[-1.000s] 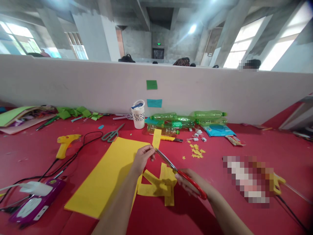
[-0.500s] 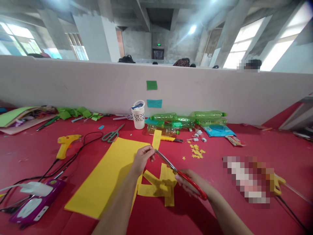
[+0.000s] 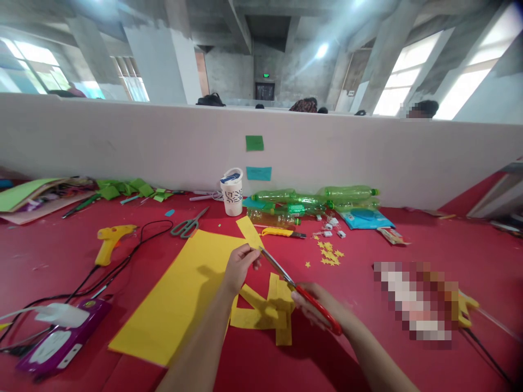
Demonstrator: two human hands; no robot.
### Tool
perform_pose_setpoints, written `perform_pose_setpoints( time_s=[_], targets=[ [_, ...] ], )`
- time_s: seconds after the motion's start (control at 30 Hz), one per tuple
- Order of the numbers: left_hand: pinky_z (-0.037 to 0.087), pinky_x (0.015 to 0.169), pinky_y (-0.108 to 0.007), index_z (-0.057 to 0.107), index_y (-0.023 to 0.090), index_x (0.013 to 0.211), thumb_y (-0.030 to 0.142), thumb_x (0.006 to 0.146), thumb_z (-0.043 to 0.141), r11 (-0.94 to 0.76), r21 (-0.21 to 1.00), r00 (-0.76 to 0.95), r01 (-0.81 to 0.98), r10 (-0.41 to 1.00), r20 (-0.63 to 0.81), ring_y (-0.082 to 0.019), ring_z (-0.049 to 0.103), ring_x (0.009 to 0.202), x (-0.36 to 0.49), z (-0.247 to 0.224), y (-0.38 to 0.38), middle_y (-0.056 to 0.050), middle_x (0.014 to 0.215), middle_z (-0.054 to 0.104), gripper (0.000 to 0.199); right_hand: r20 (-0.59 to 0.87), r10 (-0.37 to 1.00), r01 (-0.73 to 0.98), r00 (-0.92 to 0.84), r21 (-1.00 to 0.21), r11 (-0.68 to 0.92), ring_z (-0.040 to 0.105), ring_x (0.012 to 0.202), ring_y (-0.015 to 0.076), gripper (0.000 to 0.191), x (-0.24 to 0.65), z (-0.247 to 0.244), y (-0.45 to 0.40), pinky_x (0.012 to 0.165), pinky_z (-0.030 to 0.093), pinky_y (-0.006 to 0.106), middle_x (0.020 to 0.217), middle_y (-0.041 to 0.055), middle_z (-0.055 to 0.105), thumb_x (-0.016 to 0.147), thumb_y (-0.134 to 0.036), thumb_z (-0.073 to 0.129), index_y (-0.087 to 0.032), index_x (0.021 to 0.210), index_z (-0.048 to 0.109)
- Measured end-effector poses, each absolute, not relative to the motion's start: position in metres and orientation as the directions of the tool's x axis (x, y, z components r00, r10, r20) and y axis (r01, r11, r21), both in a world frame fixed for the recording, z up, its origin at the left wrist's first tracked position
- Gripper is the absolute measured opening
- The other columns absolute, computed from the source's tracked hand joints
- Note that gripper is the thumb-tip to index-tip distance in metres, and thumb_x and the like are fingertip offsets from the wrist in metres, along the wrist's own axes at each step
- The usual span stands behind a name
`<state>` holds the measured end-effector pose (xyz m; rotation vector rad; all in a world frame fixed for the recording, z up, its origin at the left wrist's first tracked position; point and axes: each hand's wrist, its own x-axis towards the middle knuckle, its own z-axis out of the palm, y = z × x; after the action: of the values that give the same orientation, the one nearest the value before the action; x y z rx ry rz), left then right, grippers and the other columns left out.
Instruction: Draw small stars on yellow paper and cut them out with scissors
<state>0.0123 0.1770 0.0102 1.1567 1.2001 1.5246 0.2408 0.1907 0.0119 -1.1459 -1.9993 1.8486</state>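
Note:
My left hand (image 3: pixel 241 268) pinches the near end of a yellow paper strip (image 3: pixel 249 231), which slants up and to the left from the fingers. In my right hand (image 3: pixel 321 305) are red-handled scissors (image 3: pixel 314 305), their blades pointing up-left with the tips at the strip beside my left fingertips. The blades look nearly closed. Below the hands, several cut yellow paper strips (image 3: pixel 261 319) lie overlapping on the red table (image 3: pixel 327 365). A large yellow sheet (image 3: pixel 163 305) lies to the left, partly covered by my left forearm.
Small yellow stars (image 3: pixel 329 253), a yellow box cutter (image 3: pixel 281 232) and green plastic bottles (image 3: pixel 310 201) lie beyond the hands. A white cup (image 3: pixel 232 193) stands near the partition. Grey scissors (image 3: pixel 190 224), a yellow glue gun (image 3: pixel 108 245) and a purple power strip (image 3: pixel 65 337) are at left.
The yellow strip has swung from nearly upright to leaning left. The scissor handles have shifted slightly left and look closer together; my left hand keeps its pinch.

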Motion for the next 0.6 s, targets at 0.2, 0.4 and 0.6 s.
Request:
perform_pose_setpoints(
  time_s=[0.2, 0.4, 0.6],
  targets=[
    [0.040, 0.052, -0.024, 0.058, 0.014, 0.061, 0.026, 0.077, 0.058, -0.176, 0.976, -0.300, -0.126, 0.945, 0.132, -0.010, 0.051, 0.048, 0.019, 0.005, 0.179, 0.000, 0.052, 0.058, 0.020, -0.328, 0.626, 0.335, -0.707, -0.936, -0.111, 0.032, 0.032, 0.0038, 0.043, 0.233, 0.011, 0.181, 0.032, 0.029, 0.015, 0.044, -0.0091, 0.037, 0.082, -0.060, 0.043, -0.018, 0.074, 0.045],
    [0.039, 0.051, -0.023, 0.056, 0.015, 0.058, 0.026, 0.076, 0.058, -0.188, 0.976, -0.341, -0.114, 0.930, 0.139, -0.010, 0.050, 0.047, 0.022, 0.004, 0.179, 0.001, 0.050, 0.058, 0.021, -0.346, 0.627, 0.332, -0.699, -0.932, -0.144, 0.032, 0.034, 0.0043, 0.046, 0.230, 0.014, 0.176, 0.034, 0.030, 0.016, 0.046, -0.0096, 0.035, 0.080, -0.063, 0.043, -0.018, 0.076, 0.046],
    [0.039, 0.051, -0.024, 0.058, 0.015, 0.062, 0.028, 0.076, 0.059, -0.164, 0.979, -0.321, -0.119, 0.940, 0.119, -0.010, 0.050, 0.048, 0.022, 0.004, 0.179, 0.001, 0.052, 0.058, 0.020, -0.355, 0.632, 0.335, -0.689, -0.929, -0.157, 0.034, 0.032, 0.0046, 0.045, 0.229, 0.006, 0.178, 0.032, 0.031, 0.015, 0.044, -0.0093, 0.037, 0.081, -0.063, 0.041, -0.018, 0.075, 0.046]
  ],
)
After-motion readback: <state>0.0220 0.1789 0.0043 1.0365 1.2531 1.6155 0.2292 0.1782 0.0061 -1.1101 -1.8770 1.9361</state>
